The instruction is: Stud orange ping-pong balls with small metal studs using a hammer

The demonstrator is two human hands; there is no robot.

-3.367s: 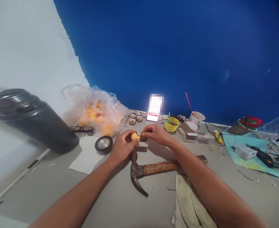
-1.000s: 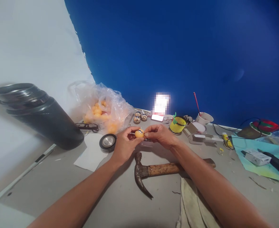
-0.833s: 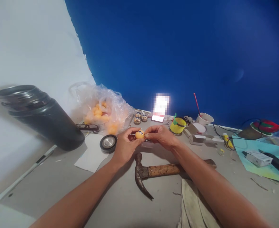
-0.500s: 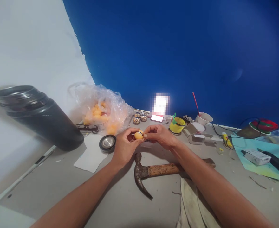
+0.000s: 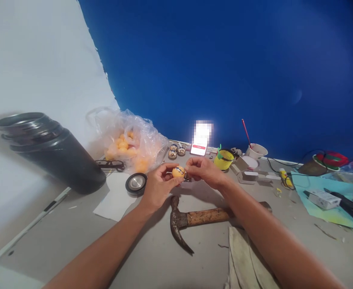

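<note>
My left hand [image 5: 159,185] is closed round an orange ping-pong ball [image 5: 177,171], its thumb in front and fingers behind. A curved row of small shiny silver pieces runs across the ball. Just right of it, my right hand [image 5: 205,171] is pinched, fingertips close to the ball's edge. A shiny silver strip [image 5: 186,176] hangs just under those fingertips; its upper end is hidden. Below both hands a claw hammer [image 5: 208,216] with a worn wooden handle lies on the table, partly covered by my right forearm.
A clear plastic bag [image 5: 131,138] of orange balls lies left of several shiny covered balls [image 5: 173,151]. A dark flask [image 5: 53,154] stands at left, near a round lid [image 5: 136,183]. At right are a yellow cup [image 5: 224,159], a white cup [image 5: 256,151] and a small box [image 5: 323,199].
The ball has turned and shifted slightly right in my left hand, so its silver row sits differently. My right fingertips have drawn a little away, showing more of the shiny strip.
</note>
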